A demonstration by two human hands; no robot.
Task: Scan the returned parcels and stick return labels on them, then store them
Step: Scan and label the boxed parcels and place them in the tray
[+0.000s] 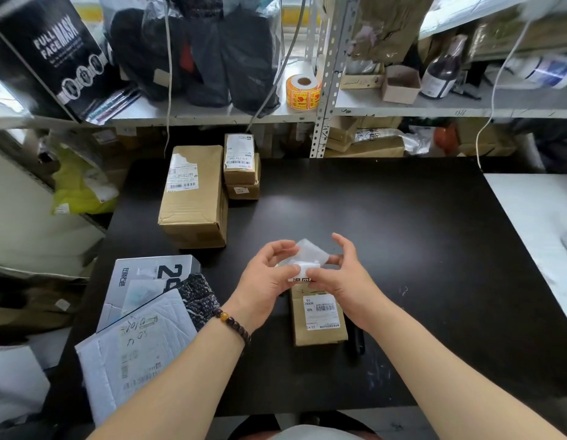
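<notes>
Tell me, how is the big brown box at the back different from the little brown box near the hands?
The big brown box is much larger than the little brown box. The big brown box stands untouched at the back; the little brown box lies right under the left hand and right hand, which pinch a white label. Both are cardboard with barcode stickers.

White capitals on the black box [58, 55] at the upper left of the frame read "FULL FACE MASK". The grey box [142, 274] at lower left bears large black digits "20", cut off. The shipping label [320, 309] on the small brown parcel [318, 333] at lower centre reads "MX" and "MXRC 03". The return label [303, 270] just above it shows bold characters, mostly hidden.
</notes>
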